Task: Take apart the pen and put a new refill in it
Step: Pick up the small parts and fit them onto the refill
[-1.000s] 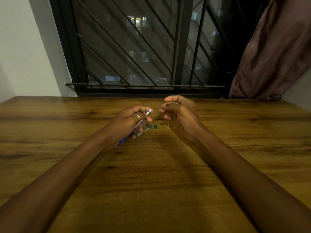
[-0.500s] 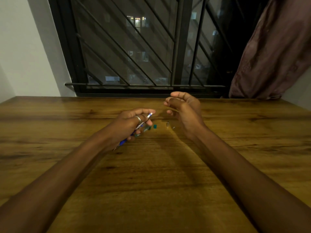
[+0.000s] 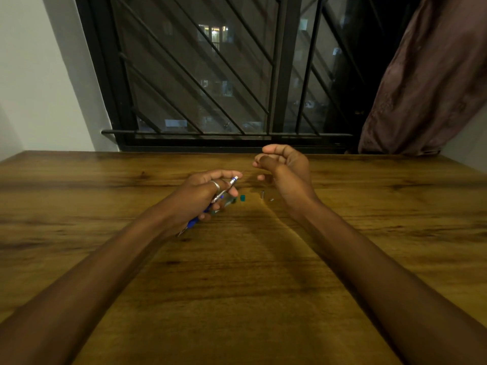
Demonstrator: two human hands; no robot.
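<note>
Two bare hands work over a wooden table [image 3: 237,272] set against a barred window [image 3: 210,75]. The left hand [image 3: 200,196] has its grip wrapped around a pen [image 3: 224,191]: fingers curl over the barrel, a ring [image 3: 215,184] shows on one of them, the white-and-silver end sticks out past the fingertips toward the right hand, and the blue part with a thin tip pokes out below the wrist side. The right hand [image 3: 284,169] is raised just beside it, thumb and forefinger pressed together; whether something thin sits in that pinch is too small to tell.

On the table between and under the hands lie small loose parts: a teal piece [image 3: 242,198], a short metal piece [image 3: 262,194] and a tiny fleck [image 3: 271,199] near the right wrist. A clear piece [image 3: 230,201] sits half hidden under the left fingers. Both forearms cross the near table and cast shadows over it. A brown curtain [image 3: 427,88] hangs at the window's right side, a pale wall [image 3: 39,75] at the left.
</note>
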